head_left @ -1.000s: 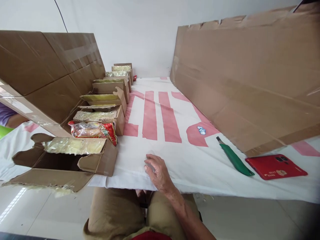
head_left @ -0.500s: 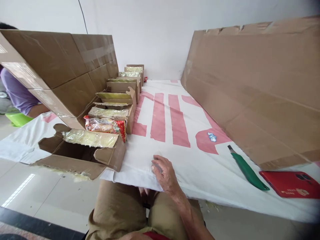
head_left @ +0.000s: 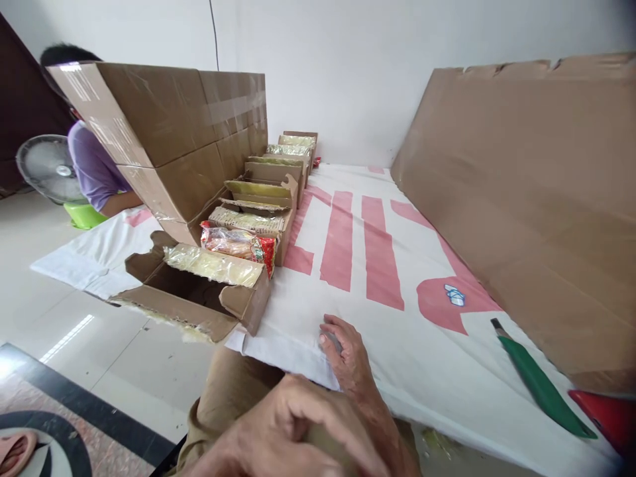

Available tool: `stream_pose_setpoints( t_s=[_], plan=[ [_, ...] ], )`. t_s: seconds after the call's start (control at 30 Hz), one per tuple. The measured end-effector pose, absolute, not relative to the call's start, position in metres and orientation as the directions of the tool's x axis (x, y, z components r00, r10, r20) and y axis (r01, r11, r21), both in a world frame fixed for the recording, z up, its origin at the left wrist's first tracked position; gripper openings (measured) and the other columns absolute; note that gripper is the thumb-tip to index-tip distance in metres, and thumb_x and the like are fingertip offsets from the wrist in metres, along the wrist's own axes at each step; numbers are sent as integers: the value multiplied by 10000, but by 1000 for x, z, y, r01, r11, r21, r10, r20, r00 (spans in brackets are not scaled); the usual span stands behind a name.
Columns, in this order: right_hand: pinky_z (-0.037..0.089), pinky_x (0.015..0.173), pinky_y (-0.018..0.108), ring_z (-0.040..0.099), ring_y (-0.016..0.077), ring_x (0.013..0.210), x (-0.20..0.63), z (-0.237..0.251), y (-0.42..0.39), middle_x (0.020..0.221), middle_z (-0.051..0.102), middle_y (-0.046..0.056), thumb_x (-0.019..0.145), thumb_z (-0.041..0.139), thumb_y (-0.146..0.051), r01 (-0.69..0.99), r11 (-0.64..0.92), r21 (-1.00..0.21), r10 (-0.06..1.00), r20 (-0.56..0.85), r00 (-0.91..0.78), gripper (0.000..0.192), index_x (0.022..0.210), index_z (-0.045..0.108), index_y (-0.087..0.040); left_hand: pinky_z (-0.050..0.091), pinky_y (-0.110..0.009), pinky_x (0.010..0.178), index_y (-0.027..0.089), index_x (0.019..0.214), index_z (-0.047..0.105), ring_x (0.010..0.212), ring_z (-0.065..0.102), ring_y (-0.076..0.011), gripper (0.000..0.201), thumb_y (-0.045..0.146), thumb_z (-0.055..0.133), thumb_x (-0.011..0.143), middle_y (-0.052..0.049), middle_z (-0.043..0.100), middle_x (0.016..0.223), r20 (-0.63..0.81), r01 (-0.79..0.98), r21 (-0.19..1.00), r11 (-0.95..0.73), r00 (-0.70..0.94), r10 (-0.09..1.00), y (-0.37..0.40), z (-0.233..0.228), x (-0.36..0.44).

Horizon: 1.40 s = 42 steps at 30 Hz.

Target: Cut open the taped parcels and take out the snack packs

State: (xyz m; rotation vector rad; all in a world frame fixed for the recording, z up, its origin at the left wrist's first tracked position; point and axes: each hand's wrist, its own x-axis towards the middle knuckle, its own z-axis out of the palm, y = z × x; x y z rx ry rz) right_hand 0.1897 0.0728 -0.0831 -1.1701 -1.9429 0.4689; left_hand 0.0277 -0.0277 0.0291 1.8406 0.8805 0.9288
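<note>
My left hand (head_left: 303, 430) is raised close to the camera, over my lap, with curved fingers, thumb apart and nothing visible in it. My right hand (head_left: 350, 354) rests on the near edge of the white cloth, fingers loosely bent and apart, holding nothing. To the left of it, an open cardboard box (head_left: 251, 311) stands with its flaps spread. Just behind that box leans a clear and red plastic food packet (head_left: 238, 245). A green-handled knife (head_left: 541, 391) lies on the cloth at the right.
Several open boxes (head_left: 283, 225) run back in a row beside stacked taped cartons (head_left: 169, 126). Behind the stack sits a person in a purple sleeve (head_left: 94, 162), near a fan (head_left: 47, 165). A large cardboard sheet (head_left: 536, 199) leans at the right, with a red phone (head_left: 603, 414) below it.
My left hand has come up from the bottom edge into the foreground. My right hand stays on the cloth's edge. The view has swung left, so everything appears shifted right.
</note>
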Motion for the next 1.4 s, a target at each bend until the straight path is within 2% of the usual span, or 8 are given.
stream_pose_setpoints(
  t_s=[0.07, 0.13, 0.17, 0.23, 0.37, 0.63, 1.4],
  plan=[
    [581, 988, 485, 716, 301, 1151, 191, -85, 74, 1265, 763, 120, 990, 565, -331, 561, 506, -655, 858, 446, -254, 253, 1086, 780, -238, 566, -472, 1007, 232, 1122, 764, 1108, 725, -290, 277, 373, 574, 977, -93, 782, 1109, 294, 326, 843, -429, 388, 873, -24, 27, 28],
    [579, 989, 488, 713, 303, 1163, 191, -87, 75, 1270, 761, 120, 995, 559, -331, 552, 528, -646, 846, 461, -270, 260, 1094, 781, -238, 504, -549, 1095, 222, 1206, 726, 1252, 642, -328, 338, 195, 608, 890, -124, 728, 1287, 349, 563, 691, -454, 290, 891, -18, 9, 29],
    [580, 983, 487, 714, 303, 1160, 191, -88, 76, 1260, 764, 120, 994, 559, -329, 547, 540, -639, 837, 473, -275, 259, 1090, 781, -236, 504, -568, 1091, 218, 1230, 710, 1269, 621, -344, 395, 160, 627, 848, -134, 708, 1319, 359, 663, 607, -438, 263, 896, -16, -4, 30],
    [585, 968, 481, 721, 299, 1142, 191, -89, 77, 1227, 775, 118, 989, 557, -316, 540, 559, -630, 824, 498, -272, 252, 1069, 781, -231, 569, -528, 983, 192, 1237, 685, 1126, 657, -327, 446, 140, 652, 795, -136, 728, 1206, 377, 749, 530, -397, 211, 902, -12, -35, 31],
    [585, 972, 471, 728, 291, 1123, 188, -90, 79, 1201, 782, 117, 980, 548, -286, 552, 567, -611, 812, 526, -252, 249, 1054, 778, -226, 554, -487, 976, 183, 1140, 664, 1092, 644, -293, 331, 140, 636, 814, -123, 711, 1184, 512, 770, 491, -408, 124, 850, -13, -76, 33],
    [592, 943, 449, 745, 284, 1096, 186, -81, 76, 1168, 793, 115, 960, 559, -262, 566, 567, -599, 810, 529, -252, 222, 1011, 771, -223, 530, -459, 961, 200, 1123, 667, 1113, 687, -282, 272, 168, 574, 869, -109, 745, 1123, 690, 791, 397, -465, 77, 719, -16, -83, 38],
    [591, 952, 447, 737, 283, 1112, 187, -75, 68, 1191, 784, 110, 927, 585, -197, 551, 536, -639, 836, 491, -244, 187, 998, 757, -223, 486, -387, 966, 206, 1072, 717, 1090, 723, -234, 259, 131, 534, 905, -63, 784, 1067, 775, 808, 331, -488, 62, 629, -14, -88, 42]
  ],
)
